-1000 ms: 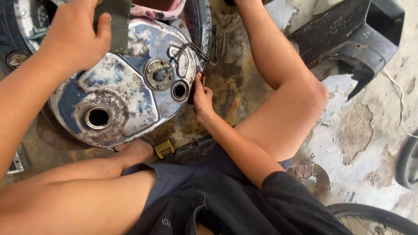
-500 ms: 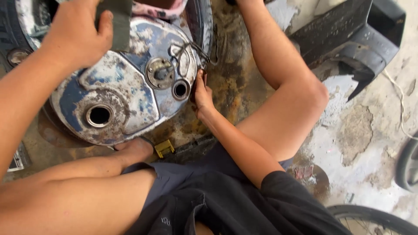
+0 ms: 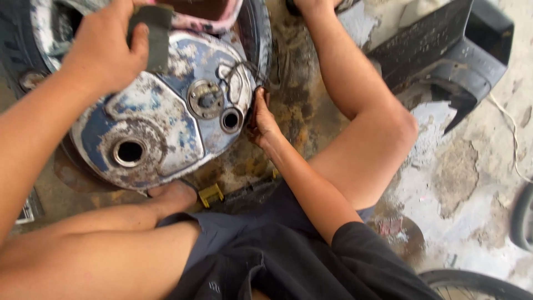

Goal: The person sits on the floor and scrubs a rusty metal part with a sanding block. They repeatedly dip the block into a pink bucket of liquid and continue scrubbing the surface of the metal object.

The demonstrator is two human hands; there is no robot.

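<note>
Old motorcycle fuel tank (image 3: 161, 119), blue paint mostly gone to rust and bare patches, is lying on the stained concrete floor (image 3: 455, 183) between the person's bare legs, resting against a tyre (image 3: 16, 50) up at the top left. Left hand (image 3: 105, 50) is clamped around a folded dark grey piece of abrasive sheet (image 3: 152, 30), pressing it on the top of the tank. Right hand (image 3: 261, 119) is flat against the tank's right edge with the fingers tucked down the side, so it's bracing rather than gripping anything; can't see the fingertips properly. Compared with a second ago, barely anything's different: the left hand and the sheet sit a hair further right and lower on the tank, the right hand hasn't budged, and the tank is in the same spot. You can see the big round filler hole (image 3: 129, 151) lower left, a smaller hole (image 3: 230, 120) near the right hand, and a round metal fitting (image 3: 205, 100) between them with a bit of wire looped just past it. Small yellow clip (image 3: 211, 194) on the floor near the foot, and a black plastic body panel (image 3: 444, 55) off to the upper right, well apart from the tank.
</note>
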